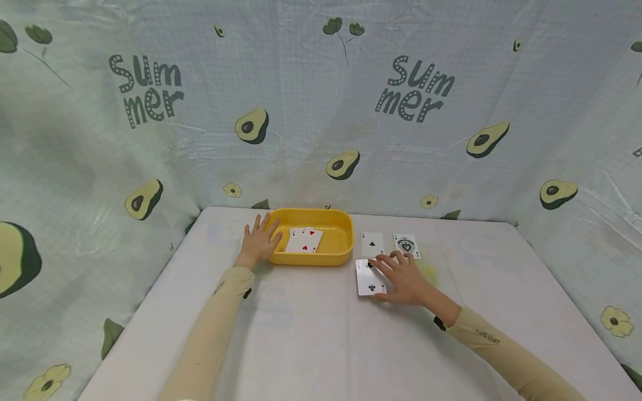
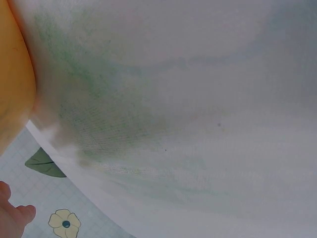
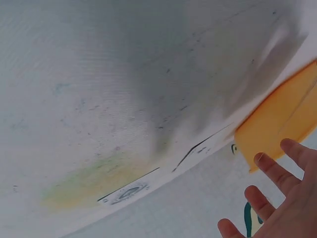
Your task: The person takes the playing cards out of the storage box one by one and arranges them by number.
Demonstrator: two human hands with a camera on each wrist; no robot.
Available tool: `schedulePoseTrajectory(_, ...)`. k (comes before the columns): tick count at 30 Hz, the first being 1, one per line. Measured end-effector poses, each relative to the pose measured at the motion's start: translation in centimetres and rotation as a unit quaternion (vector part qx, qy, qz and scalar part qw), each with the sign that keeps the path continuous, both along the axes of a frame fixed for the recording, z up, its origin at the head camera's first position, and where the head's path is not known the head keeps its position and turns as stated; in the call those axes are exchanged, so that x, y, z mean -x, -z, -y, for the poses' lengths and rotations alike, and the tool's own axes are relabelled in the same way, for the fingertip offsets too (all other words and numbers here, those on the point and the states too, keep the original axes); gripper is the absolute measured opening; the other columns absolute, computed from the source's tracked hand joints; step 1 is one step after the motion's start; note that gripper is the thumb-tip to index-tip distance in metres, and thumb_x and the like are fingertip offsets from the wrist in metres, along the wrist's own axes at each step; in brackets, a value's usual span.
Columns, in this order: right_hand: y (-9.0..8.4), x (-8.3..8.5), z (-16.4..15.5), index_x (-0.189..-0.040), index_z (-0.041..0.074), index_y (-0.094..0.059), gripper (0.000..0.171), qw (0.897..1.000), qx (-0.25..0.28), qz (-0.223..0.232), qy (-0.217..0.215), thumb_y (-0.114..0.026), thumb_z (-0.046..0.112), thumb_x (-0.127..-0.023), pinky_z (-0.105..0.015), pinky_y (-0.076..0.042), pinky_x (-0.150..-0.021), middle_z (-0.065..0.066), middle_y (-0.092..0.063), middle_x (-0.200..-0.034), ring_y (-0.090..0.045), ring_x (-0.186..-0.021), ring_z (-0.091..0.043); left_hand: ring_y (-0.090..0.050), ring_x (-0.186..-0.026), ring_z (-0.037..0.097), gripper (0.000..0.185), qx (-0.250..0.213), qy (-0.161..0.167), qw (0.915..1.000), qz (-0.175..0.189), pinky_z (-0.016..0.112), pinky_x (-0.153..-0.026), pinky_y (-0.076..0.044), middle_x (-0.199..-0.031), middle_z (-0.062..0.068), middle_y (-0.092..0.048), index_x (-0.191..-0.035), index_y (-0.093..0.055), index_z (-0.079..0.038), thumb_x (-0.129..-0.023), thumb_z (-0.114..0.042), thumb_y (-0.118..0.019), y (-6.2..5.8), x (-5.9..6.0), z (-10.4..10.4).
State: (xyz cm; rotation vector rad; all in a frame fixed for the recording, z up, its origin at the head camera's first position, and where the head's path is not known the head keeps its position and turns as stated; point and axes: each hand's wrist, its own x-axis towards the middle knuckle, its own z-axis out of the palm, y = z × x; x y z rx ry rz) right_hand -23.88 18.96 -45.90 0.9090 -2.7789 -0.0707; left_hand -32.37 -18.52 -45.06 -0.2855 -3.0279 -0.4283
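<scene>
Club card (image 1: 370,278) lay face up mid-worktop, near the yellow tray (image 1: 337,257) | right hand (image 1: 405,278) rested flat-fingered on it, nothing gripped | left hand (image 1: 258,240) relaxed against tray's left rim | looked like pickup step; next needs pinching an edge.

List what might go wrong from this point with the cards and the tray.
1. The right hand rests flat on the nearest clubs card; it may slide rather than lift.
2. Its fingertips lie close to the other two cards, so those could get nudged.
3. The left hand only touches the yellow tray, which could shift.
</scene>
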Motion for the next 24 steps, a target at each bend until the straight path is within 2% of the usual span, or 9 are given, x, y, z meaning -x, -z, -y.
schedulePoseTrajectory(13, 0.9, 0.6, -1.2, -0.134, 0.022, -0.040, 0.078, 1.000, -0.004, 0.005, 0.018, -0.052, 0.067, -0.072, -0.059, -0.033, -0.090, -0.003, -0.048, -0.130, -0.041, -0.110, -0.029, -0.003, -0.138, 0.038, 0.052, 0.007, -0.001, 1.0000, 0.006, 0.062, -0.106, -0.006, -0.150, 0.015, -0.012, -0.141, -0.027, -0.016, -0.095, -0.039, -0.031, 0.0, 0.1, -0.1)
schedulePoseTrajectory(24, 1.2, 0.9, -1.4, -0.132, 0.021, -0.043, 0.077, 1.000, -0.011, -0.002, 0.012, -0.053, 0.067, -0.071, -0.055, -0.035, -0.086, -0.002, -0.051, -0.126, -0.042, -0.107, -0.029, -0.003, -0.138, 0.038, 0.051, 0.004, 0.000, 1.0000, 0.007, 0.063, -0.105, -0.006, -0.150, 0.015, -0.012, -0.141, -0.027, -0.016, -0.095, -0.038, -0.032, 0.0, 0.2, 0.0)
